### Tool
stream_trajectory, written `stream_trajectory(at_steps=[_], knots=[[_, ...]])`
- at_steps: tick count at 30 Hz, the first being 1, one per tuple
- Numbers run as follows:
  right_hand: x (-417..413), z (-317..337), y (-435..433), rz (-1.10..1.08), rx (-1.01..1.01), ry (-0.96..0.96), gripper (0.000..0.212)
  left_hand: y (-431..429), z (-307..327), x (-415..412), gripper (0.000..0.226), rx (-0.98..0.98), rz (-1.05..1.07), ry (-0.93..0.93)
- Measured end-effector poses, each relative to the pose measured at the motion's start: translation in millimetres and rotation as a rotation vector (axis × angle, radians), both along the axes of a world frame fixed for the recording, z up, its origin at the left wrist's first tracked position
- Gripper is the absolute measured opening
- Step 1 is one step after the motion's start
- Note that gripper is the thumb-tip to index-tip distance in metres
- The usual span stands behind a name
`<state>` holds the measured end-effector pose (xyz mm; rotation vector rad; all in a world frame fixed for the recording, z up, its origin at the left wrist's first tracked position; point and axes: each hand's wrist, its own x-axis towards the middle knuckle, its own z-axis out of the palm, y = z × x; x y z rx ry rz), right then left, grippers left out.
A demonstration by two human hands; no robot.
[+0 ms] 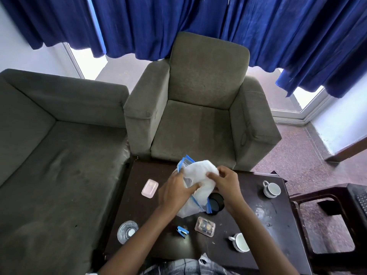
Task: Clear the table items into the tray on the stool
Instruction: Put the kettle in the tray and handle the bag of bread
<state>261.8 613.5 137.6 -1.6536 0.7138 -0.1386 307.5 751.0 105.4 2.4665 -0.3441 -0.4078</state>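
Over the dark table I hold a clear zip bag with a blue seal and a white cloth. My left hand grips the bag's side. My right hand pinches the white cloth at the bag's mouth. On the table lie a pink case, a glass, a blue stapler, a small clear box and two white cups. A black round lid shows partly behind the bag.
A grey armchair stands beyond the table and a grey sofa to its left. A dark plastic stool stands at the right, with a black tray's edge at the frame border. Blue curtains hang behind.
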Motion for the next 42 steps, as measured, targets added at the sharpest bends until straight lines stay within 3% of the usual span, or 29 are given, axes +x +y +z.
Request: stream_trajectory(at_steps=[2,5,10,16,20,28,31,34,37,40,42], knots=[[0,-6,-9,-0.076,0.101,0.021,0.028,8,-7,4,0.067,0.066,-0.036,0.005],[-3,-9,-19,-0.137,0.231,0.026,0.002,22,-22,8,0.059,0.201,-0.063,-0.003],[-12,-11,-33,-0.279,0.435,0.000,0.011,31,-67,22,0.055,0.381,-0.134,-0.001],[-44,-19,-50,-0.346,0.337,0.158,0.013,21,-130,36,0.051,0.564,-0.207,0.135],[-70,-24,-66,-0.328,0.266,0.236,0.013,4,-164,36,0.047,0.538,-0.188,0.258],[-84,-33,-85,-0.330,0.268,0.327,0.014,-23,-178,18,0.040,0.262,-0.056,0.596],[-72,-42,-82,-0.330,0.366,0.330,0.014,-31,-156,13,0.022,-0.116,0.042,0.815],[-52,-47,-76,-0.312,0.491,0.291,0.021,-43,-119,8,0.048,-0.473,0.117,1.181],[-37,-46,-72,-0.319,0.643,0.277,0.032,-49,-90,7,0.071,-0.743,0.217,1.367],[-27,-39,-72,-0.288,0.723,0.246,0.036,-45,-61,10,0.082,-0.953,0.236,1.463],[-24,-33,-72,-0.245,0.730,0.205,0.034,-41,-43,12,0.077,-0.968,0.190,1.402]])
